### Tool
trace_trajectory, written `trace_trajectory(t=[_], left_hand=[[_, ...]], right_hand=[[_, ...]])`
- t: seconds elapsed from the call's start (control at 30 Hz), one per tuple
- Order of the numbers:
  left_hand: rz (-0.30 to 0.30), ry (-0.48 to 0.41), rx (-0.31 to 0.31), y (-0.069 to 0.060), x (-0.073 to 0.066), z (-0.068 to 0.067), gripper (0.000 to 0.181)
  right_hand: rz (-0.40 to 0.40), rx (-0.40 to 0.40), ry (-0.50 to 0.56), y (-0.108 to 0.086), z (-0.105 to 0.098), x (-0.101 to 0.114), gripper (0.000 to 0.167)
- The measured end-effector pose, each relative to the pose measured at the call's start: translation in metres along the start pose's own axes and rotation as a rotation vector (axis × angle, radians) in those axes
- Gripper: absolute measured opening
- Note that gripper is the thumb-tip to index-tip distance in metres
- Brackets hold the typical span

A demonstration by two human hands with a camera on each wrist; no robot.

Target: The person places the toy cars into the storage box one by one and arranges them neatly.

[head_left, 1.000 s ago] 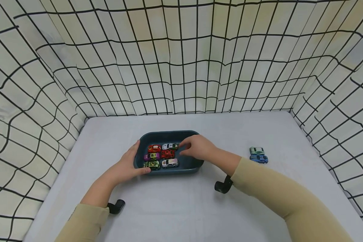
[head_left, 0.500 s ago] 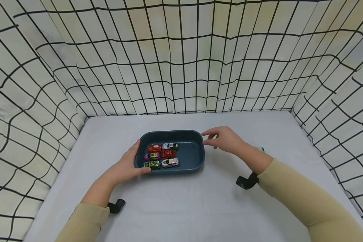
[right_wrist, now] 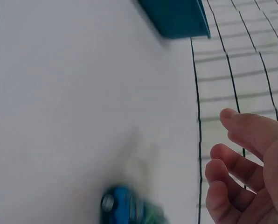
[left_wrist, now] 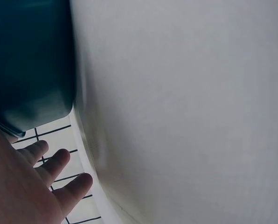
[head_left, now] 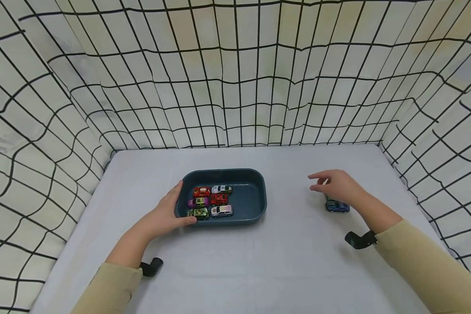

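In the head view a dark teal tray [head_left: 255, 213] holds several small toy cars, among them a white car [head_left: 221, 211], a purple car [head_left: 198, 202] and a red car [head_left: 219, 199]. My left hand [head_left: 165, 216] grips the tray's left end, thumb over the front rim, other fingers outside. The left wrist view shows those fingers [left_wrist: 55, 165] extended below the tray wall. My right hand [head_left: 339, 185] hovers above a blue toy car [head_left: 337, 206] and holds nothing. Mostly hidden behind it is a pale green car [right_wrist: 153, 213], also seen in the right wrist view.
A white cloth [head_left: 235, 270] covers the table. Netting with black lines [head_left: 239, 93] over pale walls encloses the back and both sides. Black wrist-worn cameras, one on the left wrist [head_left: 152, 267] and one on the right wrist [head_left: 360, 240], jut inward over the table.
My right hand has left the tray and moved right, over the two cars on the cloth. My left hand and the cars in the tray stay where they were.
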State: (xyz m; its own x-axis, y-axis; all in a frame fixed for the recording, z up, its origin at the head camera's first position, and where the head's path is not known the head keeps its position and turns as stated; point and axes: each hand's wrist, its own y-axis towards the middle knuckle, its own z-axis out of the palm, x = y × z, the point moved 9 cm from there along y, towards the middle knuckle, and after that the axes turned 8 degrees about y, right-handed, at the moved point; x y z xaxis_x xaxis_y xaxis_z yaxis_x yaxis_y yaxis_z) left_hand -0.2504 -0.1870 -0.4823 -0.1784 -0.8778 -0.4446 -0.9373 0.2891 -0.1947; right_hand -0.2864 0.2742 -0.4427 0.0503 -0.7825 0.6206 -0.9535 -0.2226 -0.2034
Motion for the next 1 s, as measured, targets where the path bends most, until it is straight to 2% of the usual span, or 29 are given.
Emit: trace_trajectory(t=[0.27,0.4,0.7,0.87,1.0], left_hand=[[-0.009,-0.004,0.004,0.0,0.0,0.0,0.126],[-0.012,0.001,0.003,-0.002,0.001,-0.001,0.126],[-0.008,-0.007,0.002,-0.002,-0.001,-0.001,0.125],[-0.013,-0.008,0.006,-0.002,-0.001,0.0,0.126],[-0.017,-0.01,0.009,-0.002,0.0,0.0,0.126]], right_hand=[[0.035,0.015,-0.016,-0.021,-0.019,-0.059,0.052],[0.043,0.016,0.004,-0.027,-0.024,-0.078,0.055],[0.04,0.072,0.057,-0.024,-0.018,-0.09,0.05],[0.036,0.088,0.036,-0.019,-0.01,-0.095,0.048],[0.021,0.082,0.024,-0.017,-0.01,-0.091,0.046]])
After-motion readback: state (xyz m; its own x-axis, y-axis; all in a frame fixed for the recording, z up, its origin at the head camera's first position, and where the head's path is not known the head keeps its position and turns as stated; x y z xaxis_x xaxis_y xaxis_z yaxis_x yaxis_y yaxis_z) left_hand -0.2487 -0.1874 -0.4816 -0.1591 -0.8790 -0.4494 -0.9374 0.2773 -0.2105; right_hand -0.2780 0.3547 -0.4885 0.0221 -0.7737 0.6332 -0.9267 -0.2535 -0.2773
